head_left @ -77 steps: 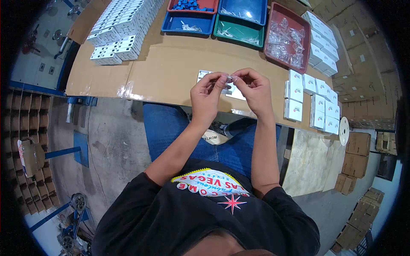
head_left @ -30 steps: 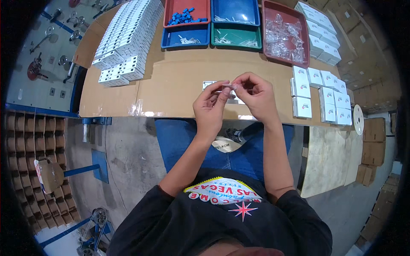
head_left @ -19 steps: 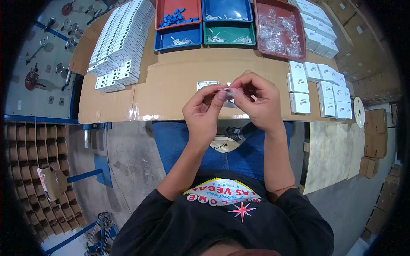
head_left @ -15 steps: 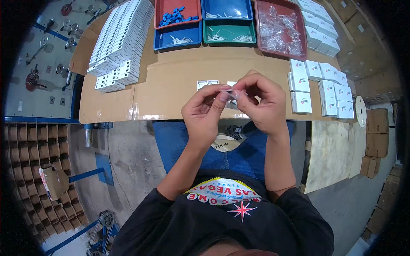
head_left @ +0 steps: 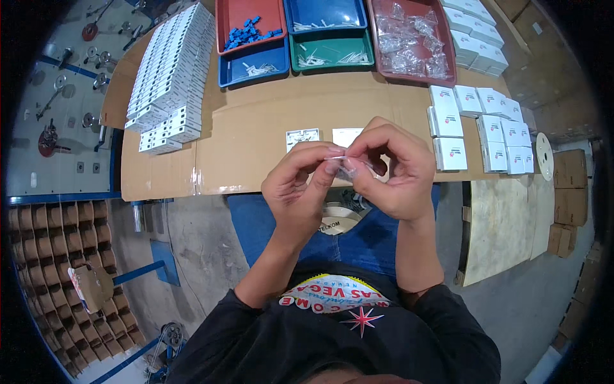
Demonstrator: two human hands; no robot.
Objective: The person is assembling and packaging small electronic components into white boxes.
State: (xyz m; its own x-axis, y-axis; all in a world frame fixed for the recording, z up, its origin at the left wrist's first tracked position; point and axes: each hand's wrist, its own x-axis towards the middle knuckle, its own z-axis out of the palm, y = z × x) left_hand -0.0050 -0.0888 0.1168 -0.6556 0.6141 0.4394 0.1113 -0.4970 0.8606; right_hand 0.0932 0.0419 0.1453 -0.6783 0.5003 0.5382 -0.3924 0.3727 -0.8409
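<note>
A: What are the hands doing?
B: The left hand (head_left: 297, 182) and right hand (head_left: 396, 169) are close together, thumbs and fingertips pinched on a small clear bag (head_left: 346, 168) between them, above the near edge of the cardboard-covered table (head_left: 246, 147). What it contains, I can't tell.
A: And the trays?
B: Five, at the far side. The far-left red tray (head_left: 246, 11) has a heap of blue pieces (head_left: 246, 33). Nearer, the small blue tray (head_left: 252, 82) holds thin white pieces.
A: Next to those?
B: The larger blue tray (head_left: 326, 11) has white pieces along its near side. The green tray (head_left: 332, 68), nearer, has white sticks in two loose clusters. On the right, the dark red tray (head_left: 416, 80) is strewn with crinkled clear bags (head_left: 409, 41).
A: Anything just beyond the hands?
B: A white frame-like part (head_left: 302, 137) on the left, and a flat white piece (head_left: 346, 136) on the right.
</note>
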